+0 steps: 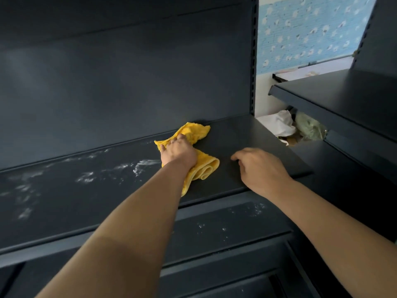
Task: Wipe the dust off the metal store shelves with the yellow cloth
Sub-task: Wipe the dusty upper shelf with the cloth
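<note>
Dust point(86, 177) lies in white streaks over the left half of the dark metal shelf point(236, 136), mostly toward its back edge; on my feed the right half shows plain dark metal. The yellow cloth point(197, 130) sits bunched on the shelf near the back edge, about midway along. The left hand point(178, 152) is on top of it, fingers curled into the folds and gripping it. The right hand point(262, 168) rests on the shelf just beside the cloth, close to the front edge, with fingers loosely bent and holding nothing. White specks dot the lower shelf point(214, 224). I see crumpled white paper point(279, 123) beyond the shelf's right end.
</note>
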